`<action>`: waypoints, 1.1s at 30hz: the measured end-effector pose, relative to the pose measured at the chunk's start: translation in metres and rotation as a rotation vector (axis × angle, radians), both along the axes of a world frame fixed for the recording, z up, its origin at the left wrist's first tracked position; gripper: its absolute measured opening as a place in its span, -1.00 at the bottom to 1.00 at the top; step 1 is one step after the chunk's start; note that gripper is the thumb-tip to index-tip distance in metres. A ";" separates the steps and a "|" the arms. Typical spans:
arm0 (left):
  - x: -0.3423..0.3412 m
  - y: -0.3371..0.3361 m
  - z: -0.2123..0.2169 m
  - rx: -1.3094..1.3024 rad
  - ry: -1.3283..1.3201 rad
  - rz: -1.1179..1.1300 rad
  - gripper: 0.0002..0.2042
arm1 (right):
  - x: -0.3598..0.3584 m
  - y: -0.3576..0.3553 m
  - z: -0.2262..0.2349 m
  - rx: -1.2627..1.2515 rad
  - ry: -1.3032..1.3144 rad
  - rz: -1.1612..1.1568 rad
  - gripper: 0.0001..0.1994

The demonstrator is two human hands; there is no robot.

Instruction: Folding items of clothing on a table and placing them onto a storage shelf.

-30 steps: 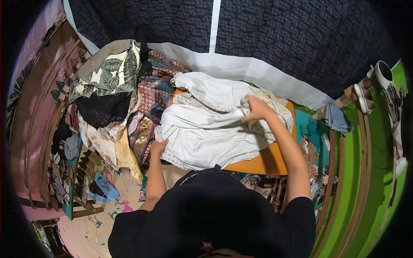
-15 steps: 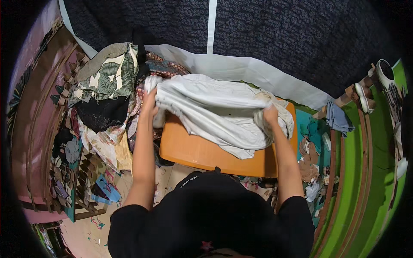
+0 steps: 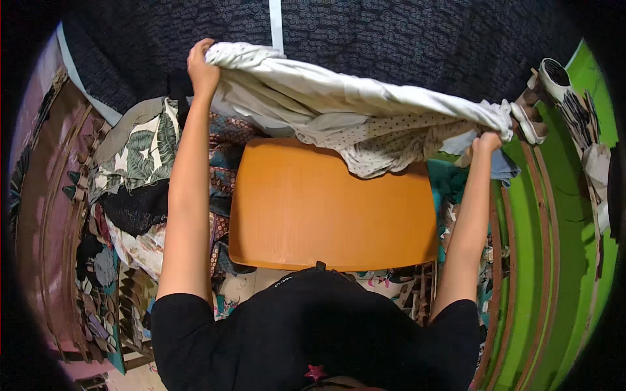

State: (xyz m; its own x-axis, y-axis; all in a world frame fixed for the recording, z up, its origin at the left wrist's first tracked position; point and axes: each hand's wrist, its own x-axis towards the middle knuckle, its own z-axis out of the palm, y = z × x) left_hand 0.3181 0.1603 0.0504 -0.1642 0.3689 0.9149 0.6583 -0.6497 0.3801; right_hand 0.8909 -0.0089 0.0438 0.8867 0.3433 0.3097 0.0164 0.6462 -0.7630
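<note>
A white cloth with small dark dots (image 3: 385,140) is stretched between my two hands, its upper edge bunched into a thick roll. My left hand (image 3: 203,72) is closed on one end, high at the far left. At the other end, lower on the right, my right hand (image 3: 486,144) grips the fabric. The cloth hangs in folds over the far edge of an orange table (image 3: 332,208), whose top is mostly uncovered. Whether the cloth is a garment or a plain piece, I cannot tell.
Heaped fabrics, including a leaf-print one (image 3: 147,146) and a black one (image 3: 137,202), lie left of the table. A dark patterned curtain (image 3: 417,45) hangs behind. Shoes (image 3: 531,124) and a blue-grey cloth (image 3: 504,168) sit by the green wall (image 3: 521,280) on the right.
Both hands have lifted the white cloth off the tabletop and moved away from me, spreading farther apart. More of the orange table now shows, and the cloth's dotted face has come into view.
</note>
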 end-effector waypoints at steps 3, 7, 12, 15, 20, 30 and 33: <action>-0.027 -0.003 -0.055 -0.119 0.166 0.160 -0.60 | 0.028 -0.036 -0.043 -0.024 0.187 -0.078 -0.68; -0.092 -0.035 -0.192 -0.300 0.345 0.160 -0.70 | 0.046 -0.097 -0.099 -0.088 0.125 -0.250 -0.66; -0.147 -0.109 -0.329 -0.946 -0.157 0.484 -0.57 | 0.046 -0.138 -0.157 -0.509 0.347 -0.307 -0.66; -0.141 -0.120 -0.358 -1.207 -0.366 0.573 -0.59 | 0.021 -0.124 -0.183 -0.639 0.290 -0.024 -0.60; -0.035 -0.083 -0.295 -0.920 -0.928 -0.542 -0.66 | 0.018 -0.085 -0.276 -0.681 -0.064 0.516 -0.54; 0.088 -0.155 -0.238 -0.862 0.041 -0.234 -0.39 | -0.101 -0.049 -0.246 -1.472 -1.036 0.208 -0.74; 0.043 -0.152 -0.307 -1.141 -0.016 0.152 -0.28 | -0.113 -0.061 -0.234 -1.583 -1.045 0.138 -0.68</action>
